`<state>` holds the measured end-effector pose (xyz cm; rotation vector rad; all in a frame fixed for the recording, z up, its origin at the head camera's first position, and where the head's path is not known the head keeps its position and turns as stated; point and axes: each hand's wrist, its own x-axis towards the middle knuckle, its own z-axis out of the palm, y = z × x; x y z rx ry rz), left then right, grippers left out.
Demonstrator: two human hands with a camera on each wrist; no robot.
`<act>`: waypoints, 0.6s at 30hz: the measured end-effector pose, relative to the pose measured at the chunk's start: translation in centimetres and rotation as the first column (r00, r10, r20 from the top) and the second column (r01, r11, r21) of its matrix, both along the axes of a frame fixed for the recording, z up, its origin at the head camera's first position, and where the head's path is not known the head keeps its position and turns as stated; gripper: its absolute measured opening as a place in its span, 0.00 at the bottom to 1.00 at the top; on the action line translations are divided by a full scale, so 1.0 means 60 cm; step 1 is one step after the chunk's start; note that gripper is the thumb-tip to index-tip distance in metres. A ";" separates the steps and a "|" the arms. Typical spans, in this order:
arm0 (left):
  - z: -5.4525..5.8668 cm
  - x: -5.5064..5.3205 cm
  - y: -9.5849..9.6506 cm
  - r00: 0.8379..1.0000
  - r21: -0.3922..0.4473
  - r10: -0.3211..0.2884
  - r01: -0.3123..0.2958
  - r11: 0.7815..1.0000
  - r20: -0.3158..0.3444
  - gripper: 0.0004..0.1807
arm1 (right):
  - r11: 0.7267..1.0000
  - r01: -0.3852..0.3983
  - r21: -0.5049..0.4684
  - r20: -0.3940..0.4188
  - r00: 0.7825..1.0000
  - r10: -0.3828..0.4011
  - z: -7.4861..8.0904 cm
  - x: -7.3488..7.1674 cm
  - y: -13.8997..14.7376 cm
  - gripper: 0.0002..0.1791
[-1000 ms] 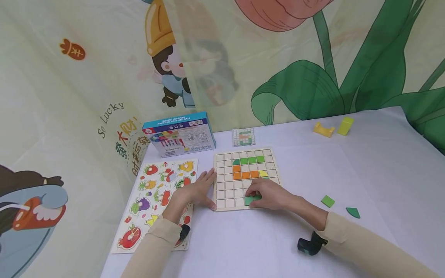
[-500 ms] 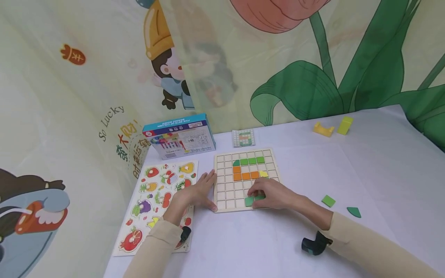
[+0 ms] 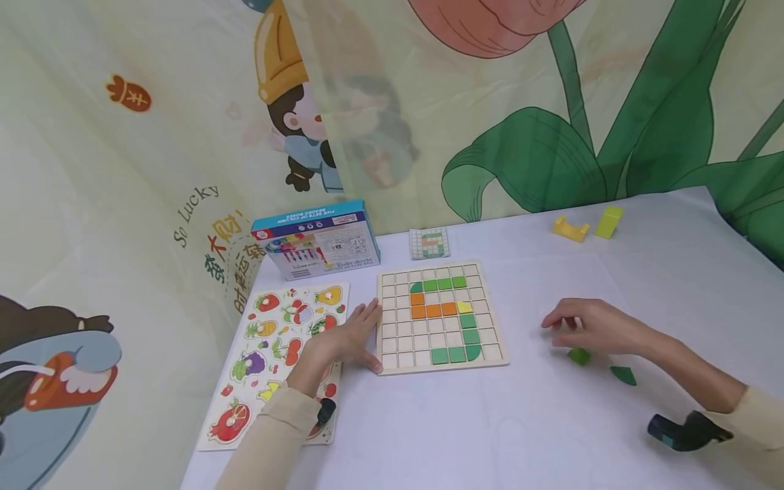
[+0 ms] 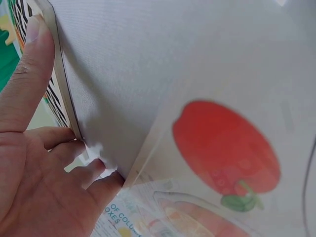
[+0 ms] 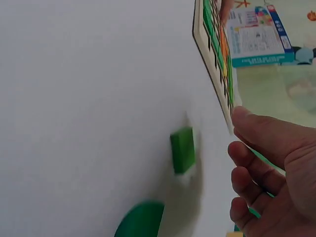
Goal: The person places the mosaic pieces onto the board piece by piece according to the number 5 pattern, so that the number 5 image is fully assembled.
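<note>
My left hand (image 3: 349, 340) lies at the left edge of a wooden grid board (image 3: 392, 333), fingers spread, thumb at its near corner. Coloured tiles sit in the board's cells: green ones along the top, orange and yellow in the middle, and darker green down to the bottom row. My right hand (image 3: 603, 328) is over the cloth right of the board, fingers loosely bent, with nothing between them. Just below its fingers is a light green square tile (image 3: 578, 356), blurred and tipped up on edge in the right wrist view. A dark green quarter-round tile (image 3: 623, 375) lies beside it.
A fruit puzzle board (image 3: 275, 354) lies under my left forearm. Behind it stands a blue-topped box (image 3: 318, 241), with a small pattern card (image 3: 429, 243) to its right. A yellow curved block (image 3: 570, 229) and a yellow-green block (image 3: 609, 222) sit at the back right.
My right hand has left the board's bottom row and moved right, uncovering the green tiles there. The light green square tile has tipped from lying flat. My left hand has stayed put.
</note>
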<state>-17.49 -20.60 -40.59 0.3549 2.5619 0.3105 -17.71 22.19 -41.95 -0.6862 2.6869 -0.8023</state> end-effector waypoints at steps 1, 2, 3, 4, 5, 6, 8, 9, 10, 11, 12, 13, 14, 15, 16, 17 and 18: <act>0.000 0.000 -0.001 1.000 0.003 0.002 -0.002 1.000 0.001 0.63 | 1.000 0.002 0.007 0.008 1.000 -0.002 -0.002 0.004 0.020 0.15; 0.000 0.000 -0.001 1.000 0.003 0.004 -0.004 1.000 0.003 0.63 | 1.000 0.005 0.015 0.012 1.000 -0.005 -0.004 0.007 0.039 0.15; 0.000 0.000 -0.001 1.000 0.005 0.005 -0.005 1.000 0.002 0.63 | 1.000 0.001 0.019 0.018 1.000 -0.001 -0.007 0.012 0.057 0.16; 0.001 -0.001 -0.002 1.000 0.006 0.004 -0.004 1.000 0.001 0.63 | 1.000 -0.001 0.022 0.022 1.000 0.001 -0.011 0.016 0.073 0.16; 0.002 -0.001 -0.002 1.000 0.005 0.002 -0.002 1.000 0.000 0.63 | 1.000 -0.006 0.030 0.022 1.000 0.005 -0.015 0.021 0.087 0.17; 0.003 -0.001 -0.003 1.000 0.001 0.003 -0.003 1.000 0.002 0.63 | 0.999 -0.003 0.035 0.022 1.000 0.002 -0.020 0.026 0.099 0.17; 0.004 -0.002 -0.003 1.000 -0.001 0.000 0.000 1.000 0.003 0.63 | 0.999 -0.006 0.045 0.016 1.000 0.006 -0.030 0.035 0.118 0.18; 0.004 -0.003 -0.004 1.000 -0.003 -0.002 0.002 1.000 0.004 0.63 | 0.999 -0.008 0.046 0.012 1.000 0.007 -0.034 0.039 0.125 0.18; 0.003 -0.004 -0.004 1.000 -0.003 -0.004 0.004 1.000 0.005 0.63 | 0.999 -0.003 0.051 0.003 1.000 0.003 -0.038 0.042 0.130 0.19; 0.003 -0.004 -0.004 1.000 0.000 -0.005 0.005 1.000 0.006 0.63 | 0.998 0.000 0.056 -0.004 1.000 0.000 -0.041 0.045 0.134 0.19; 0.002 -0.005 -0.003 1.000 0.003 -0.004 0.004 1.000 0.008 0.63 | 0.998 0.005 0.055 -0.009 1.000 -0.004 -0.043 0.047 0.136 0.20; 0.001 -0.005 -0.003 1.000 0.005 -0.003 0.003 1.000 0.007 0.63 | 0.998 0.004 0.057 -0.010 1.000 -0.003 -0.045 0.049 0.138 0.20; 0.000 -0.005 -0.003 1.000 0.005 -0.002 0.002 1.000 0.007 0.63 | 0.999 0.005 0.051 -0.016 1.000 -0.004 -0.046 0.052 0.140 0.20; 0.000 -0.005 -0.003 1.000 0.009 -0.002 0.002 1.000 0.007 0.63 | 0.999 0.008 0.052 -0.016 1.000 -0.008 -0.047 0.053 0.141 0.20; 0.000 -0.005 -0.002 1.000 0.011 -0.003 0.003 1.000 0.006 0.63 | 0.999 0.009 0.052 -0.016 1.000 -0.008 -0.047 0.055 0.141 0.19; -0.001 -0.005 -0.002 1.000 0.015 -0.002 0.002 1.000 0.005 0.63 | 0.999 0.003 0.045 -0.016 1.000 -0.002 -0.048 0.057 0.143 0.19; -0.001 -0.005 -0.001 1.000 0.014 -0.003 0.003 1.000 0.005 0.63 | 0.999 -0.007 0.033 -0.016 1.000 0.008 -0.050 0.059 0.144 0.18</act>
